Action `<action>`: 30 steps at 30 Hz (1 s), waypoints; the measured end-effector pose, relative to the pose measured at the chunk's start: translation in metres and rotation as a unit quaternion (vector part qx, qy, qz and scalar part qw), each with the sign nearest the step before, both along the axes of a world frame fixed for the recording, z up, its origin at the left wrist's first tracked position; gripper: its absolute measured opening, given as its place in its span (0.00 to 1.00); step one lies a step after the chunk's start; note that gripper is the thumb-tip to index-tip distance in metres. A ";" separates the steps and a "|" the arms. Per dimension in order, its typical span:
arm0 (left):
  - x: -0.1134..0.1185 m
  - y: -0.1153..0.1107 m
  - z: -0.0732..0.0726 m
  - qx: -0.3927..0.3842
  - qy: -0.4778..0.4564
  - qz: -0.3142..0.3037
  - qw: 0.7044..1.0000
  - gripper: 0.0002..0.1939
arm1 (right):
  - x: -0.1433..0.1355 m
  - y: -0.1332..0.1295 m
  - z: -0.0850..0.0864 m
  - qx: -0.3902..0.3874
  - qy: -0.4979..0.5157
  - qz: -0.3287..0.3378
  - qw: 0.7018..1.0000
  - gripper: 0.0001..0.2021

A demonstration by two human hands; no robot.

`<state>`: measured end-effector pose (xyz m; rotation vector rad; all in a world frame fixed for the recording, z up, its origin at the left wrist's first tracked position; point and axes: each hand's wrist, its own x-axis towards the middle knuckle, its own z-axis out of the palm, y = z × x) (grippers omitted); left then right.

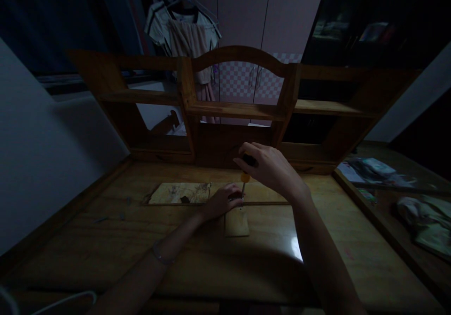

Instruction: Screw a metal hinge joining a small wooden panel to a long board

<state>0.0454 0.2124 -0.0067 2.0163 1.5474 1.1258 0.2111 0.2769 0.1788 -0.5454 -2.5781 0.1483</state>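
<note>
My right hand (260, 162) is closed around the handle of a screwdriver (245, 178), which is black and yellow. Its thin metal shaft points down toward a small wooden block (237, 224) on the desk. My left hand (223, 201) sits low beside the screwdriver's tip, with thumb and fingers pinched around something small at the block's upper end; what it holds is too small and dark to make out. Behind both hands a long wooden board (179, 194) lies across the desk, its left part stained and marked.
A wooden shelf unit (236, 110) stands along the desk's back edge. Small loose pieces (122, 215) lie on the desk (148, 254) at left. Plastic bags (377, 167) and cloth (430, 221) are at far right. A white cable (66, 298) runs at bottom left.
</note>
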 end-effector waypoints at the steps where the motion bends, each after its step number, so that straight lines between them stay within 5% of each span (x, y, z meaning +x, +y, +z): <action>1: 0.000 0.001 0.000 -0.002 -0.006 0.000 1.000 0.07 | 0.000 0.000 0.000 0.001 0.002 -0.001 1.000 0.09; 7: 0.003 0.001 -0.001 -0.022 -0.027 0.008 0.999 0.07 | 0.004 -0.002 0.002 0.010 -0.008 0.021 1.000 0.13; 16: 0.002 0.000 -0.010 -0.008 -0.035 0.014 0.999 0.07 | 0.000 -0.003 0.000 0.018 -0.006 -0.003 1.000 0.04; 20: 0.002 0.003 -0.012 -0.017 -0.032 0.004 0.999 0.08 | 0.002 -0.005 0.001 0.008 -0.001 0.016 1.000 0.13; 30: 0.003 0.001 -0.014 -0.017 -0.031 -0.008 0.999 0.08 | 0.001 -0.004 -0.001 0.026 -0.005 0.003 1.000 0.13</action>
